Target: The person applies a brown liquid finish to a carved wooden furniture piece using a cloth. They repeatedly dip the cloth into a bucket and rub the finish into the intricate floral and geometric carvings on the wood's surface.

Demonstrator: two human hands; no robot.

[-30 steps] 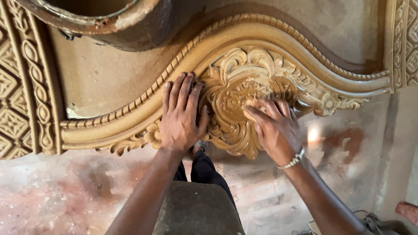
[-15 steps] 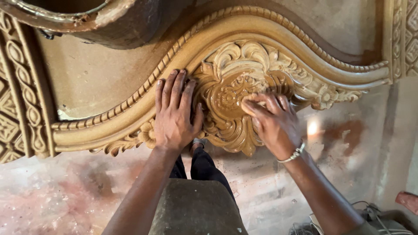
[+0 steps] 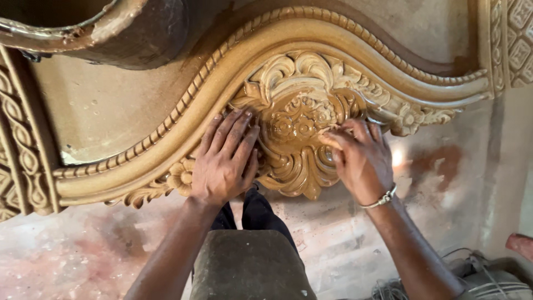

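A glossy brown carved wooden panel [image 3: 166,161] with a rope-pattern arch lies in front of me. At its middle is a floral crest [image 3: 300,111]. My left hand [image 3: 225,164] rests flat on the crest's left side, fingers spread, holding nothing. My right hand [image 3: 361,161] presses bunched fingertips onto the crest's right side. A small grey piece [image 3: 383,118] shows just past its fingers, and I cannot make out what it is. A bracelet is on the right wrist.
A round dark vessel [image 3: 111,33] stands on the panel at top left. Carved lattice borders [image 3: 22,144] run down the left, and another [image 3: 516,44] at the right. Below are a stained pinkish floor [image 3: 72,255], my knee [image 3: 250,266] and tangled wires [image 3: 477,278] at bottom right.
My right hand has shifted slightly across the crest's right side. The left hand stays flat in the same spot. The view has drifted a little.
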